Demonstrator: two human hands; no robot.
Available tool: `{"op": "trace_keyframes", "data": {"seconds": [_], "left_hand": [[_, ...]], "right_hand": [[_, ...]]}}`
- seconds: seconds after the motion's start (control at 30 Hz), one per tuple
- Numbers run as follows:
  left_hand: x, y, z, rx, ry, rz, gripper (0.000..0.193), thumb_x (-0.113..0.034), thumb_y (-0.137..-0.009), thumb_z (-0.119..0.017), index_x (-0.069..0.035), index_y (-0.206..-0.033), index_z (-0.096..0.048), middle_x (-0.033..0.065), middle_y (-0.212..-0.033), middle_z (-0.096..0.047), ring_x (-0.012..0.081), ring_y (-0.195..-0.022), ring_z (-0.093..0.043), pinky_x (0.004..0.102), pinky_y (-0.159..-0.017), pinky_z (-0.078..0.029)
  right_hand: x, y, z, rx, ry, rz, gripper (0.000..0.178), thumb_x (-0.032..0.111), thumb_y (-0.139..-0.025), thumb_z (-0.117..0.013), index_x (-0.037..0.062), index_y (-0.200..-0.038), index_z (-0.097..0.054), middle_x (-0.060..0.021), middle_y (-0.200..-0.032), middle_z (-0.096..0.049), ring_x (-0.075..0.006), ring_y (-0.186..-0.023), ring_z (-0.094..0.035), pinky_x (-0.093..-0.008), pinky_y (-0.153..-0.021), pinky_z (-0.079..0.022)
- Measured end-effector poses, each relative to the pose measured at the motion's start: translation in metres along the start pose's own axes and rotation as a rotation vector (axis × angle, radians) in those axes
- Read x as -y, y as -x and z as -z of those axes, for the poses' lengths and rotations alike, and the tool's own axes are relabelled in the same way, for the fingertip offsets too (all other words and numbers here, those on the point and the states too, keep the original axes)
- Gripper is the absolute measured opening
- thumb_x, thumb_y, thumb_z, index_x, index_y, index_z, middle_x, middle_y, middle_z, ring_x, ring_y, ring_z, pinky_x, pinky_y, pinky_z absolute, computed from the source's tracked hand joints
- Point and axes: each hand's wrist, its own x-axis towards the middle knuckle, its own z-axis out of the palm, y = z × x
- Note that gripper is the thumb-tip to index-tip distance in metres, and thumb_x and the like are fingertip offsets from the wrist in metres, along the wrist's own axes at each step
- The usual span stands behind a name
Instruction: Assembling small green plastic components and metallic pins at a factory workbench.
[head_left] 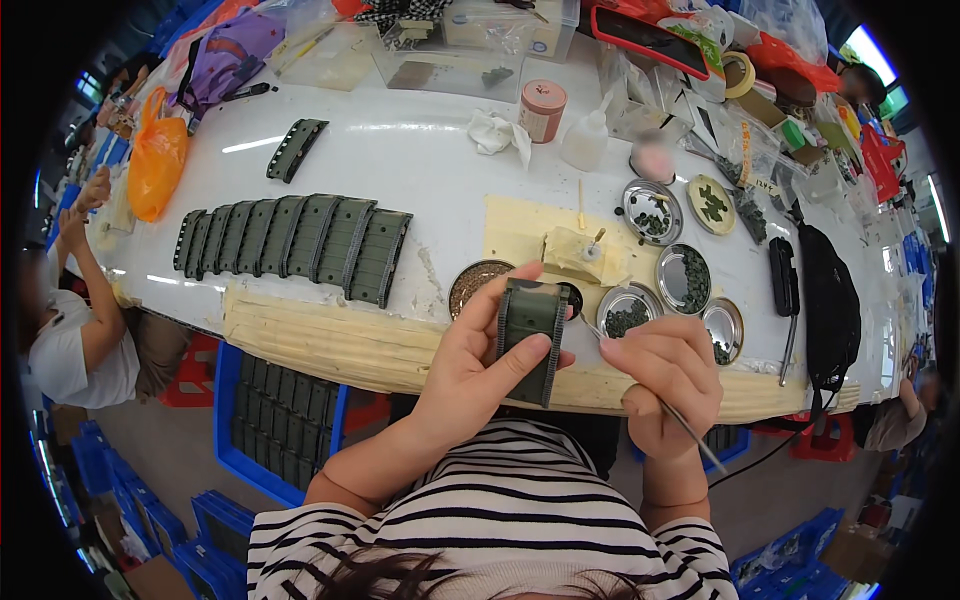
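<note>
My left hand [462, 368] holds up a dark green, slightly curved plastic piece [528, 325] with ridged side edges, thumb across its front. In my right hand [672, 375], closed fingers grip a thin metal hand tool [694, 436]; its exact kind is unclear. The tool's tip points toward the piece's right side, apart from it. Just beyond my hands stand round tins, one front tin [622, 294] holding small dark green bits. A small black round container [573, 300] is partly hidden behind the green piece. Left of it is a tin of brown grains [474, 285].
Similar green pieces [290, 240] overlap in a row at left; a single one [296, 150] lies farther back. A yellowish block [575, 256] sits mid-table. At right are a black pouch [833, 300] and a black-handled tool [783, 275]. A blue crate [226, 400] stands below the padded table edge [330, 340].
</note>
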Motion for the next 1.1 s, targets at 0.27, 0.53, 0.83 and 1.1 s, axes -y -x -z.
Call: {"op": "trace_keyframes", "data": {"seconds": [0.27, 0.53, 0.83, 1.1], "left_hand": [[0.005, 0.005, 0.012, 0.042, -0.156, -0.021, 0.033, -0.002, -0.091, -0.060, 0.001, -0.123, -0.052, 0.0075, -0.110, -0.064, 0.0114, -0.099, -0.060, 0.0261, -0.085, -0.049], [0.007, 0.006, 0.013, 0.042, -0.228, -0.066, 0.032, -0.001, -0.090, -0.062, 0.002, -0.121, -0.055, 0.0042, -0.106, -0.063, 0.0081, -0.096, -0.057, 0.0236, -0.084, -0.047], [0.006, 0.006, 0.014, 0.054, -0.207, -0.048, 0.032, 0.000, -0.090, -0.061, 0.002, -0.121, -0.055, 0.0043, -0.107, -0.062, 0.0082, -0.097, -0.057, 0.0234, -0.085, -0.046], [0.007, 0.006, 0.015, 0.067, -0.218, -0.037, 0.034, -0.001, -0.090, -0.061, 0.002, -0.123, -0.054, 0.0040, -0.107, -0.062, 0.0079, -0.097, -0.057, 0.0230, -0.084, -0.047]], "right_hand": [[0.011, -0.009, 0.005, 0.126, 0.428, 0.271, 0.029, 0.040, -0.083, -0.066, 0.0140, -0.096, -0.071, 0.0018, -0.087, -0.066, -0.0156, -0.078, -0.058, -0.0303, -0.070, -0.048], [0.011, -0.015, 0.003, 0.152, 0.494, 0.326, 0.025, 0.037, -0.087, -0.063, 0.0143, -0.095, -0.070, 0.0023, -0.086, -0.066, -0.0139, -0.079, -0.059, -0.0296, -0.071, -0.048], [0.013, -0.014, 0.003, 0.167, 0.550, 0.359, 0.026, 0.036, -0.090, -0.059, 0.0135, -0.096, -0.070, 0.0020, -0.089, -0.066, -0.0133, -0.081, -0.060, -0.0297, -0.073, -0.049], [0.013, -0.014, 0.002, 0.195, 0.585, 0.382, 0.027, 0.038, -0.089, -0.059, 0.0142, -0.096, -0.070, 0.0021, -0.090, -0.066, -0.0147, -0.086, -0.059, -0.0306, -0.076, -0.049]]}}
